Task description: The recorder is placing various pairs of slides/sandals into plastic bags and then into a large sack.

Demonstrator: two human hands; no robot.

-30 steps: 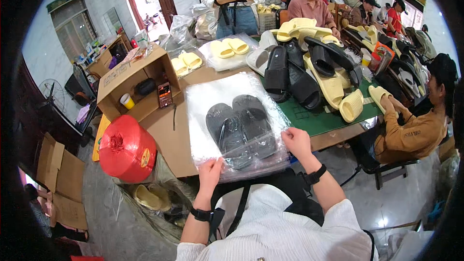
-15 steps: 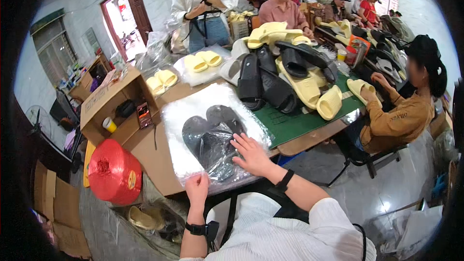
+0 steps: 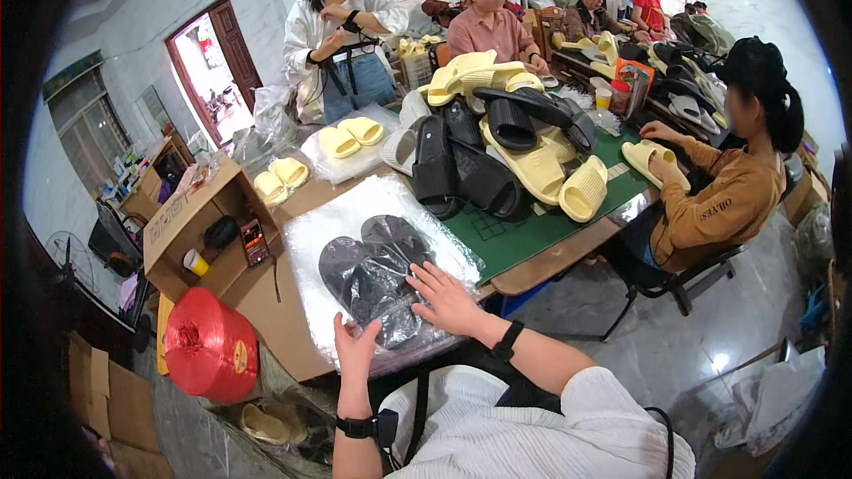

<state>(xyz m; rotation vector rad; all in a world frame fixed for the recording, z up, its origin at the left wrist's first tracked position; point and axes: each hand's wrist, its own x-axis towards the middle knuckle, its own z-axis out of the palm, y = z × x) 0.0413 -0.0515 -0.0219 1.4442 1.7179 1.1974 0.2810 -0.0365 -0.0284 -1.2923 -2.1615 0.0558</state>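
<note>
A pair of black slippers [image 3: 348, 268] lies inside a clear plastic bag [image 3: 311, 226] on a stack of similar bags at the near end of the table. My right hand [image 3: 448, 300] rests open on the right side of the bag, fingers stretched over the plastic near the slippers. At the bag's near left corner is my left hand [image 3: 356, 348], its thumb and fingers apart with nothing seen between them. Whether its fingertips touch the plastic I cannot tell.
Black and yellow slippers pile up [image 3: 506, 137] on the green mat [image 3: 497, 244]. On the left stand an open cardboard box [image 3: 191, 222] and a red twine spool [image 3: 211, 343]. A co-worker in a brown top [image 3: 719, 186] sits right, handling a yellow slipper [image 3: 655, 165].
My left hand's pinched fingers have spread apart at the bag's near corner. My right hand stays flat on the bag. The whole view has shifted slightly.
</note>
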